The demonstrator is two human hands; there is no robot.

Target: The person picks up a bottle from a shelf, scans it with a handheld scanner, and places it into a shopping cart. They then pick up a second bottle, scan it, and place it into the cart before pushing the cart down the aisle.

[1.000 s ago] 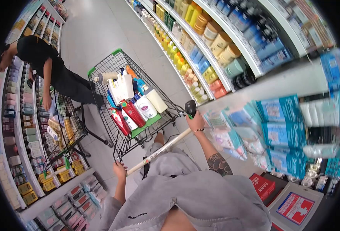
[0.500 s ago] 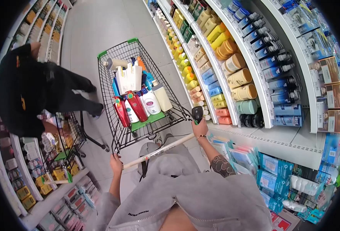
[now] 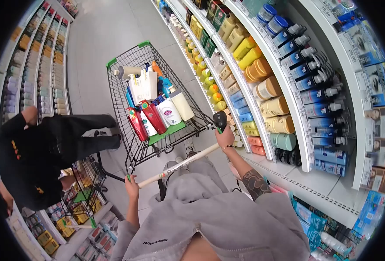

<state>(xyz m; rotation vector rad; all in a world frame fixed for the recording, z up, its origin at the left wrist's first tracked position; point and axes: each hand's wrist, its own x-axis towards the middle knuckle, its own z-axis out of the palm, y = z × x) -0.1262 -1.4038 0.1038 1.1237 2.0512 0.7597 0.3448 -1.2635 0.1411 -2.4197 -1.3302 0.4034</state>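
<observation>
A wire shopping cart (image 3: 188, 102) with green corner pieces stands in front of me. My left hand (image 3: 132, 186) is closed round the left end of its pale handlebar (image 3: 179, 166). At the bar's right end, my right hand (image 3: 225, 137) is wrapped by the corner grip, and a rounded black piece (image 3: 220, 118) sticks up just past its fingers. Inside the cart are red pump bottles (image 3: 153, 117), a white bottle with a pink label (image 3: 170, 112), a cream bottle (image 3: 181, 105), white packs (image 3: 143, 86) and several blue and orange items.
Shelves of bottles and jars (image 3: 274, 104) line the right side close by. To the left, a person in black (image 3: 31, 161) stands beside another cart (image 3: 86, 185). More stocked shelves (image 3: 35, 78) run along the far left. Grey tiled floor (image 3: 109, 21) stretches ahead.
The aisle has slid past my view: the right-hand shelf goods sit lower, and the person in black is lower with legs nearer my cart. Both hands stay on the handlebar.
</observation>
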